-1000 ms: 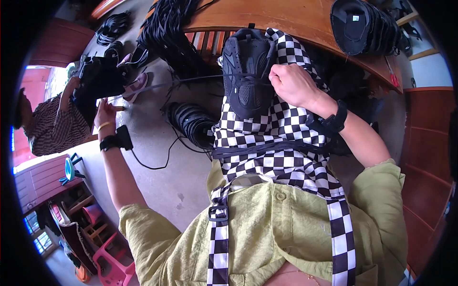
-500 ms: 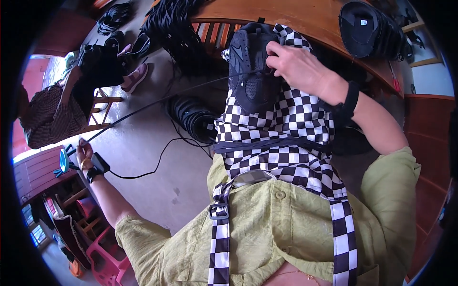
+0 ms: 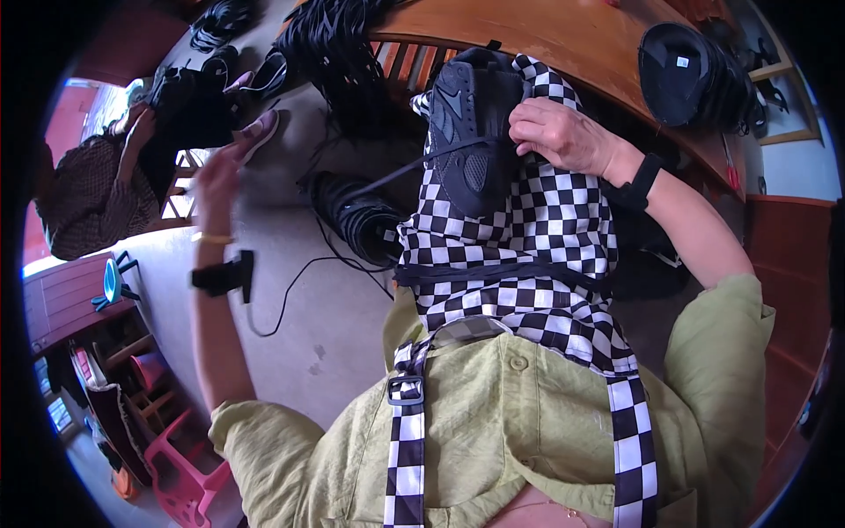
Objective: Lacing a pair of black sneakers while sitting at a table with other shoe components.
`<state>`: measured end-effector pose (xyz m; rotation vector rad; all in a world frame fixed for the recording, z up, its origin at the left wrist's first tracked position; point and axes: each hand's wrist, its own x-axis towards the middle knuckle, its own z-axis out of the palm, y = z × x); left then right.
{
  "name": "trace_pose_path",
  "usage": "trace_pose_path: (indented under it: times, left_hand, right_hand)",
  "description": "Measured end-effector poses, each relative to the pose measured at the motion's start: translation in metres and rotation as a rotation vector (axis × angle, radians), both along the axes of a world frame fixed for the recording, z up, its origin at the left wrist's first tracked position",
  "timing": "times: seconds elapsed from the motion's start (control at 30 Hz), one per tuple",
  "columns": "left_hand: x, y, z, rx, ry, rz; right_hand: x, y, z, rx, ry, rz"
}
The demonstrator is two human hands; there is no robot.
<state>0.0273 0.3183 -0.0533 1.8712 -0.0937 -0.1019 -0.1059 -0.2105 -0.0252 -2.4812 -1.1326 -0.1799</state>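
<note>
A black athletic shoe [image 3: 471, 167] lies on the black-and-white checked apron [image 3: 502, 242] over my lap, toe toward me. A dark flat shoelace [image 3: 409, 167] crosses the shoe and trails down to the left, its far part blurred. At the shoe's right edge my right hand [image 3: 559, 136] is closed, fingers curled and pinching the lace where it comes over the shoe. My left hand [image 3: 218, 185] is raised off to the left, well away from the shoe. Motion smears its fingers, so whether it still holds the lace end cannot be told.
A wooden table [image 3: 546, 26] stands ahead, with a bundle of black laces [image 3: 330, 53] hanging off it and stacked black shoe parts [image 3: 691, 75] at right. More black shoe parts [image 3: 352, 211] are on the floor. Another person [image 3: 101, 194] sits at left; a pink plastic chair [image 3: 189, 475] is lower left.
My left hand has swung up and inward from the far left. The lace, stretched taut before, now sags toward the floor. My right hand has shifted slightly to the right and down.
</note>
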Motion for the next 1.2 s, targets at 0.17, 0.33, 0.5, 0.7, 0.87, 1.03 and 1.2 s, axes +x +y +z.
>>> trace_pose_path:
  times: [0.17, 0.33, 0.5, 0.7, 0.87, 1.03, 1.2]
  left_hand:
    - [-0.071, -0.195, 0.02, 0.041, -0.039, -0.35]
    - [-0.076, -0.241, 0.003, 0.028, -0.265, -0.515]
    - [-0.079, -0.247, -0.004, 0.041, -0.256, -0.462]
    - [-0.087, -0.252, -0.01, -0.119, 0.015, -0.401]
    - [-0.087, -0.257, -0.014, -0.107, 0.058, -0.373]
    - [-0.08, -0.256, -0.012, 0.042, -0.169, -0.427]
    - [-0.078, -0.268, 0.012, 0.235, -0.277, -0.445]
  right_hand:
    - [-0.004, 0.008, 0.005, 0.064, 0.076, -0.1]
    - [-0.007, 0.026, 0.009, -0.122, 0.068, -0.292]
    - [0.004, 0.031, 0.024, -0.125, 0.313, -0.366]
    - [-0.01, 0.029, 0.006, 0.167, 0.345, -0.475]
    - [-0.014, 0.02, -0.01, 0.745, 0.585, -0.489]
    - [-0.018, 0.026, -0.016, 0.793, 0.624, -0.524]
    - [-0.023, 0.038, -0.003, 0.577, 0.452, -0.556]
